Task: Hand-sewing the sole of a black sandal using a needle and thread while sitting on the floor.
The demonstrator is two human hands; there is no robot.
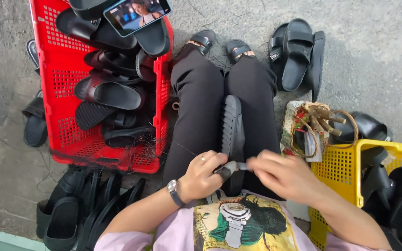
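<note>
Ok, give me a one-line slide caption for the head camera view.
Seated person's left hand and right hand work at a black sandal on their lap, between red basket and yellow basket.

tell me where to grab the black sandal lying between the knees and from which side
Judging by its pose, take the black sandal at its near end, coming from above. It lies sole up along the gap between the legs, thighs close against both long sides, so a side grip looks blocked. The near end sits just beyond the left hand and right hand, and the ridged sole should help against slipping.
</note>
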